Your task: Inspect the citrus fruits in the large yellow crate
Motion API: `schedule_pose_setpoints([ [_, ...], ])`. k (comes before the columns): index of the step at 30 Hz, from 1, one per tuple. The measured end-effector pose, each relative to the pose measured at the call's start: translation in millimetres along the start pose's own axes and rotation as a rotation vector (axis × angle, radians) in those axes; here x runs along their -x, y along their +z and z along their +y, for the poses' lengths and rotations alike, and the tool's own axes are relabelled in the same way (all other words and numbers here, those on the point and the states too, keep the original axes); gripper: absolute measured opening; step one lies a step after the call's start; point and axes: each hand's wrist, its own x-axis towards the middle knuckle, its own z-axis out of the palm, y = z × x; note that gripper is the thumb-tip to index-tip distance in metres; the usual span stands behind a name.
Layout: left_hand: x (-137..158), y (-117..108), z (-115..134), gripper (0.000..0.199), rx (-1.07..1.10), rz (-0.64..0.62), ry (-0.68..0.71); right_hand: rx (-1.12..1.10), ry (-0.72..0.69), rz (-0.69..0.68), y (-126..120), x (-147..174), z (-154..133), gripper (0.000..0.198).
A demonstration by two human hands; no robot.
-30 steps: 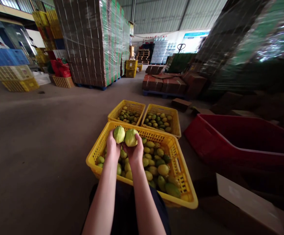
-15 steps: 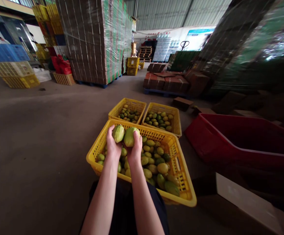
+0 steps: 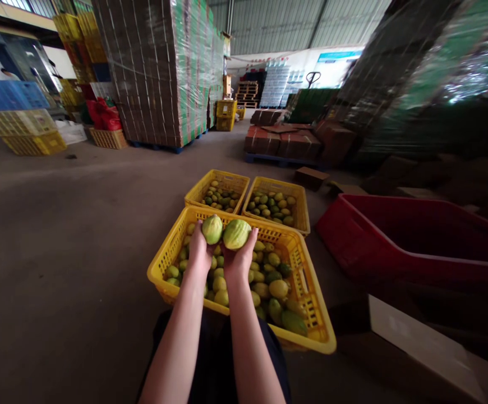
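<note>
My left hand (image 3: 201, 249) cups a ridged green-yellow fruit (image 3: 212, 229) from below and the left. Beside it, my right hand (image 3: 240, 259) carries a larger ridged green-yellow fruit (image 3: 236, 234), with the thumb along its right side. The two fruits are held close together above a big yellow plastic crate (image 3: 320, 314). Inside that crate lie many similar green and yellow fruits (image 3: 278, 289). My hands and forearms hide part of the pile. Some of my fingers are out of sight under the fruits.
Two smaller yellow crates, a left one (image 3: 190, 196) and a right one (image 3: 305, 219), hold more fruit behind the big crate. At right are a red tub (image 3: 340, 230) and a cardboard box (image 3: 420, 342). Wrapped box stacks (image 3: 143, 73) and a low pallet load (image 3: 281, 143) stand further back.
Both hands have shifted slightly right with their fruits. The right-hand fruit has turned, showing its ridges lengthwise, and the right thumb has moved from its front to its side.
</note>
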Motion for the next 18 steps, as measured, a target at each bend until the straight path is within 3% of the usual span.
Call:
schedule_pose_setpoints([
  [10, -5.8, -6.9, 1.6, 0.03, 0.072, -0.104, -0.009, -0.041, 0.095, -0.089, -4.5, -4.3, 5.2, 0.049],
  [14, -6.8, -8.1, 1.8, 0.017, 0.094, -0.14, 0.04, -0.045, 0.119, -0.007, -3.8, -6.9, 7.7, 0.041],
  [18, -4.1, -5.6, 2.0, 0.022, 0.058, -0.072, 0.018, -0.064, 0.181, 0.098, -1.7, -7.3, 9.0, 0.032],
])
